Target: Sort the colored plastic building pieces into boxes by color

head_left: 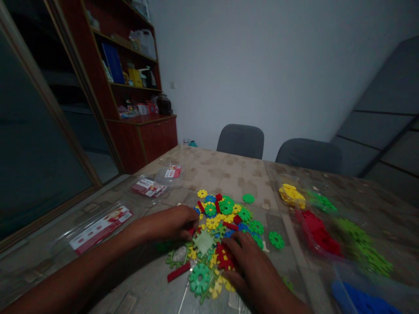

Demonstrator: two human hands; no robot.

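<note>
Plastic gear-shaped pieces in yellow, green, blue and red lie in a loose pile (pixel 229 213) on the bench (pixel 229 170), with both your hands at its near edge. Your left hand (pixel 175 224) is curled at the pile's near-left side, fingertips closed toward a small red piece; whether it grips that piece, you cannot tell. Your right hand (pixel 252 266) lies flat and spread at the pile's near-right side, fingers resting on a red cluster (pixel 224 257).

Between your hands, a pale green square plate (pixel 203 241) sits among a few pieces that look joined, with a large green gear (pixel 199 278) and a red bar (pixel 178 271) on the pile's near side. Judging by this, the work is early: most pieces lie loose and unsorted.

Right of the pile, clear bags hold more pieces: yellow (pixel 291 195), red (pixel 319 233), green (pixel 363 248) and blue (pixel 360 301). Left of the pile lie clear packets with red-and-white labels (pixel 100 229).

The bench carries a patterned cover under a glossy sheet. Beyond the pile stand two grey chairs (pixel 240 140) against a pale wall, and far left of it a reddish wooden shelf unit (pixel 131 87) holding boxes and bottles. The room is dim.
</note>
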